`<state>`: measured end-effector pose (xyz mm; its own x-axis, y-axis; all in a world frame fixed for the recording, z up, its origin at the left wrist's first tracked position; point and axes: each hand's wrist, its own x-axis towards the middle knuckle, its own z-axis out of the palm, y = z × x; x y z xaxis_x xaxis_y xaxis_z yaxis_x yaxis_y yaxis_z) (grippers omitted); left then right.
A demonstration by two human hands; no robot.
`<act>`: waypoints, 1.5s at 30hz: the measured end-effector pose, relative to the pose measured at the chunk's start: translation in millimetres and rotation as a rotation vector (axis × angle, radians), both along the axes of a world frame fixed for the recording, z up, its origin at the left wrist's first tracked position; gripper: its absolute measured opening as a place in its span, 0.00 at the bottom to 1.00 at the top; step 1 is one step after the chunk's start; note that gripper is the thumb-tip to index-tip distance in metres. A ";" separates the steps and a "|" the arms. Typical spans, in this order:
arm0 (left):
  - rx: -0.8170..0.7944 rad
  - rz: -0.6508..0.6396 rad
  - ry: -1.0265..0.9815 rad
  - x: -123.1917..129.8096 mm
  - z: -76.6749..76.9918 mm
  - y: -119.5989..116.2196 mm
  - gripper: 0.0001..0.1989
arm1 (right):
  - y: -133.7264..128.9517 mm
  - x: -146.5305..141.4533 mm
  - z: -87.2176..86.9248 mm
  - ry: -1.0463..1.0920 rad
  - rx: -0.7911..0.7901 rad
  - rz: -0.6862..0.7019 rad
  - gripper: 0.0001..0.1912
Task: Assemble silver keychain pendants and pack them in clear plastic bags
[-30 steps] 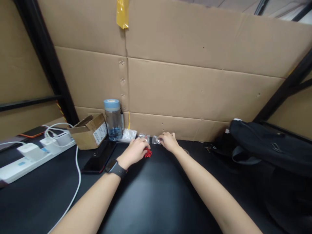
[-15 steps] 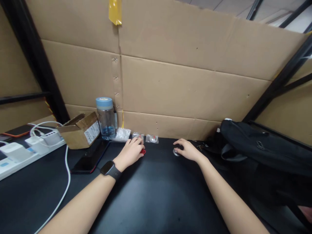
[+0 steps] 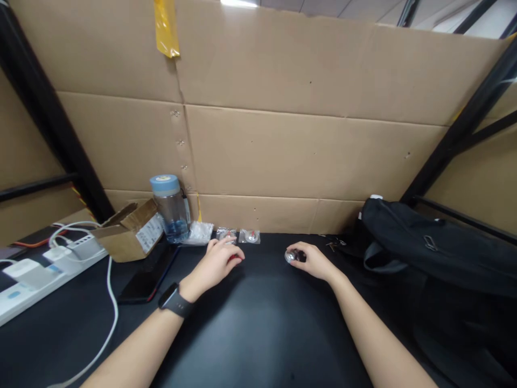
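Note:
My left hand (image 3: 220, 262), with a dark watch (image 3: 176, 300) on the wrist, is closed around a small red object (image 3: 233, 258) that is mostly hidden by the fingers; its kind does not show. To the right, my right hand (image 3: 311, 260) has thumb and fingers round a small shiny silver disc-like object (image 3: 290, 256) just at the tabletop. Behind the left hand lies a small clear packet (image 3: 226, 234) with a silver and red item inside. A similar clear packet (image 3: 250, 236) lies beside it, against the cardboard.
On the left are an open cardboard box (image 3: 127, 231), a bottle with a blue lid (image 3: 169, 210), a bubble-wrap bundle (image 3: 200, 233), a phone (image 3: 147, 283) and a white power strip (image 3: 44, 275) with cables. A black bag (image 3: 436, 242) fills the right; keys (image 3: 334, 243) lie near it.
The camera view has tilted up slightly. My left fingers have closed over the red object, covering more of it. The right fingers have closed about the silver object, which now shows more.

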<state>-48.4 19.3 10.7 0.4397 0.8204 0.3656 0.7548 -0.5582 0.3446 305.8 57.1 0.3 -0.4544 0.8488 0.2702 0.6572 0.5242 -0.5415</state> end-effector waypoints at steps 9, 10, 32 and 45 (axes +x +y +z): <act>-0.164 0.020 -0.380 38.0 4.6 -24.4 0.12 | -9.8 -9.6 17.8 0.181 0.037 -0.079 0.16; -0.178 0.053 -0.446 39.9 2.0 -24.0 0.12 | -13.5 -15.3 20.7 0.228 0.041 -0.082 0.16; -0.274 0.073 -0.468 53.9 1.3 -38.9 0.08 | -69.9 -106.1 4.4 0.690 -0.154 0.104 0.26; -0.029 0.037 -0.363 59.8 20.5 -55.6 0.06 | -72.3 -96.7 4.5 0.690 -0.285 0.080 0.18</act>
